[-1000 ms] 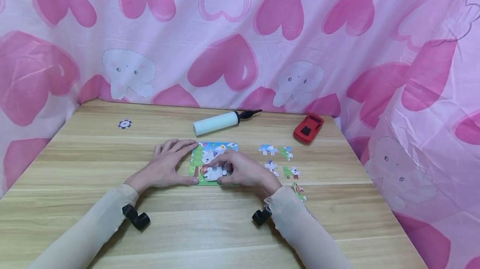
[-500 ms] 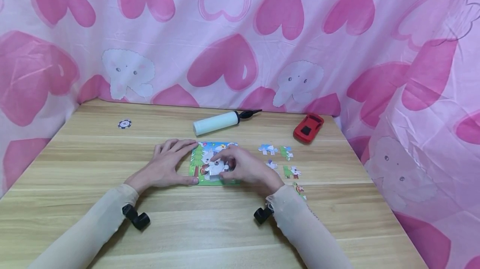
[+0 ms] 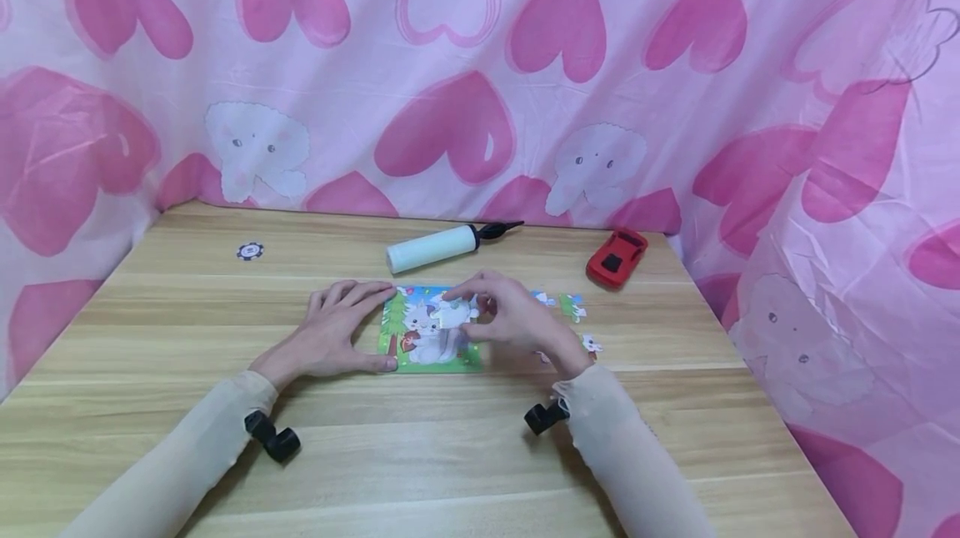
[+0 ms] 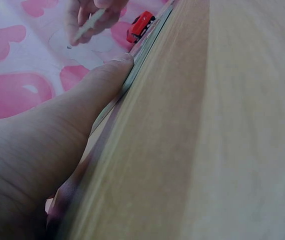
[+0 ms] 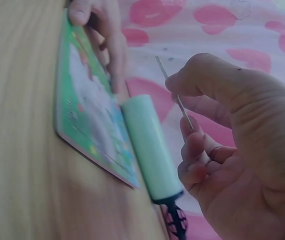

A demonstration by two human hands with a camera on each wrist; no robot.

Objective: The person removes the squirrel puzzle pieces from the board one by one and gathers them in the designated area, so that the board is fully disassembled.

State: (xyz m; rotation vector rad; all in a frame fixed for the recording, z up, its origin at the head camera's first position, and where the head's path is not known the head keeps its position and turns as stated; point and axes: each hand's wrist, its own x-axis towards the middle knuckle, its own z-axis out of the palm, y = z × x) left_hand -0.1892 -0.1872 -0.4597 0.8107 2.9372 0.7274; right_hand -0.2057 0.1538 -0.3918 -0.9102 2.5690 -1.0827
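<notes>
A jigsaw puzzle board [image 3: 395, 314] with a white cartoon animal on a green and blue scene lies flat on the wooden table. Along its left side my left hand [image 3: 328, 329] is spread, fingertips at the top corner and thumb at the bottom corner. In the left wrist view that thumb [image 4: 105, 75] rests against the board's edge. My right hand [image 3: 517, 317] pinches a puzzle piece [image 3: 452, 314] between thumb and fingers over the board's right part. Seen edge-on in the right wrist view, the thin piece [image 5: 183, 111] is raised clear of the board [image 5: 90, 115].
Loose puzzle pieces [image 3: 573, 307] lie right of the board, some hidden behind my right hand. Behind the board is a pale green hand pump [image 3: 431, 249]. A red toy car [image 3: 617, 258] stands back right, a poker chip [image 3: 250, 251] back left. A pink heart curtain [image 3: 450, 129] encloses the table.
My right hand has lifted the puzzle piece from the lower middle of the board and moved it up and to the right. The left hand has stayed in place.
</notes>
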